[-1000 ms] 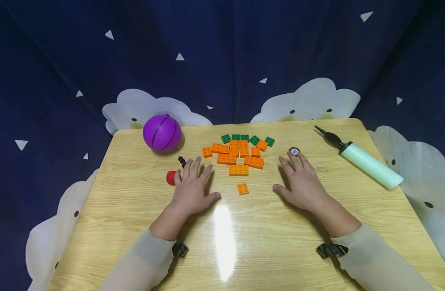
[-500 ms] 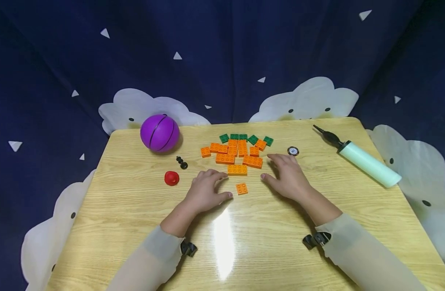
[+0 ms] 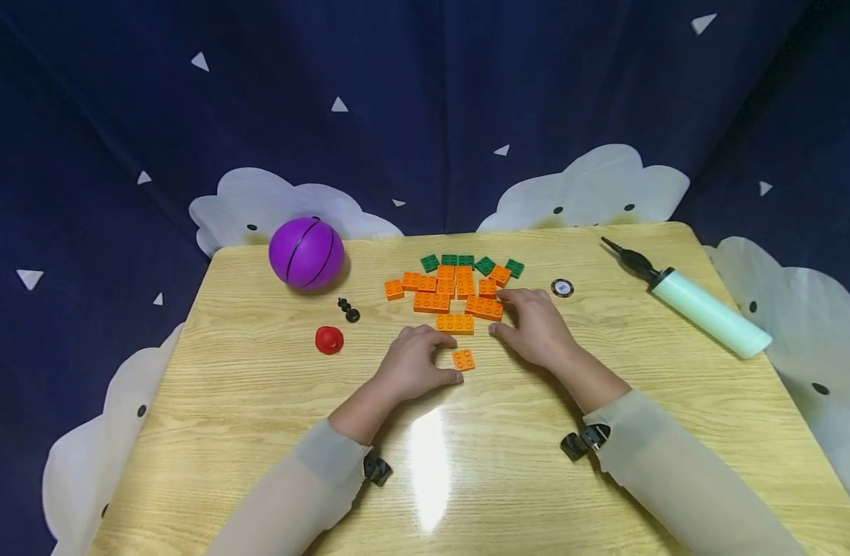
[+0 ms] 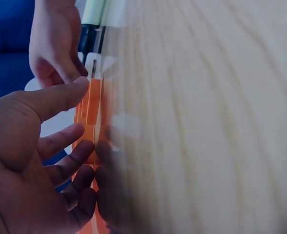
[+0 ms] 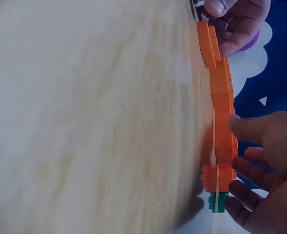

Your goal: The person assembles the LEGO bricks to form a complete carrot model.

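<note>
Several orange and green toy building bricks lie in a group on the table. My left hand (image 3: pixel 412 363) is beside a small square orange brick (image 3: pixel 463 360), thumb and forefinger spread apart at its left side. In the left wrist view the left hand's fingers (image 4: pixel 80 156) bend loosely and are not closed on the brick. My right hand (image 3: pixel 536 328) is at the right end of a longer orange brick (image 3: pixel 483 308), with thumb and forefinger apart. The right thumb (image 5: pixel 250 127) overlaps this brick in the right wrist view; contact cannot be told. Another long orange brick (image 3: pixel 455 324) lies between the hands.
A purple ball (image 3: pixel 306 253) sits at the back left of the wooden table (image 3: pixel 244 463). Left of the bricks lie a black beaded piece (image 3: pixel 349 310) and a small red hat (image 3: pixel 329 340). A round chip (image 3: pixel 562 288) and a pale green hand pump (image 3: pixel 709 313) lie at right.
Both hands have moved inward toward the bricks, the left away from the red hat and the right away from the round chip. The bricks appear to be in the same places.
</note>
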Demonstrator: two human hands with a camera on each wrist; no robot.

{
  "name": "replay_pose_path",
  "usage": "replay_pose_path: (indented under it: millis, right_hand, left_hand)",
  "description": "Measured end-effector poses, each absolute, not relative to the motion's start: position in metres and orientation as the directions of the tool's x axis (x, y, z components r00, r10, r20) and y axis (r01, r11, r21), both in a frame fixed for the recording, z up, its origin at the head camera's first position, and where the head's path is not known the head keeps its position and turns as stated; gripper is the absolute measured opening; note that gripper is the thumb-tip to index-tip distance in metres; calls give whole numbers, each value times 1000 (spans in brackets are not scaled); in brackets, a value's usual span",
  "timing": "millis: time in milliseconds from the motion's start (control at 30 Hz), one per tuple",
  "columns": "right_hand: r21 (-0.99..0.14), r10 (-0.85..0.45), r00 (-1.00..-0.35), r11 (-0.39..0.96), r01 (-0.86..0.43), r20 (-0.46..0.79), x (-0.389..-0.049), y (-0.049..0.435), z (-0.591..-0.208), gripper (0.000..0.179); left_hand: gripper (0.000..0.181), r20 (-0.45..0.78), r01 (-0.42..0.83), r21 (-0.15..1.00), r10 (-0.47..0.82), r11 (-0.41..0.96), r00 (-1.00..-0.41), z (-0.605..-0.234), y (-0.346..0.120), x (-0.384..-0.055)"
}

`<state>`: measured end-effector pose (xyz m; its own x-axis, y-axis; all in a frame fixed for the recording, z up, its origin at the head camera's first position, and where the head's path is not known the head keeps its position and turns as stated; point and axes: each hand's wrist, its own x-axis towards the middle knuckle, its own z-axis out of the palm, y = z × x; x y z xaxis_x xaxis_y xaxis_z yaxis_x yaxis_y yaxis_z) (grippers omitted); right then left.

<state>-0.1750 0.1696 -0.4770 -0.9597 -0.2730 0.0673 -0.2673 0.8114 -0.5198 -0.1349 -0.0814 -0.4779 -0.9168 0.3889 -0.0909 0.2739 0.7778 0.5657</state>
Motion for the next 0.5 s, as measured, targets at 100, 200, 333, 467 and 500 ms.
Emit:
replay_pose_path:
  millis: [100, 200, 333, 467, 500]
  right_hand:
    - [-513, -272, -961, 818, -262, 56, -178, 168, -476, 54]
    - [-506, -271, -962, 825, -252, 37, -180, 166, -476, 46]
    - [-497, -267, -964, 834, -239, 16, -184, 165, -477, 39]
    - [-490, -259, -966, 842, -226, 0, -185, 163, -476, 37]
    - [-491, -256, -967, 843, -222, -3, -186, 163, -475, 37]
  left_hand:
    - [48, -91, 281, 548, 390, 788, -916, -477, -78, -135]
    - [41, -90, 287, 527, 388, 800, -917, -477, -75, -135]
    - [35, -84, 299, 503, 390, 811, -917, -476, -73, -136]
    - [33, -91, 303, 489, 394, 818, -915, -476, -72, -136]
    - [33, -93, 303, 489, 395, 818, -914, -476, -72, -136]
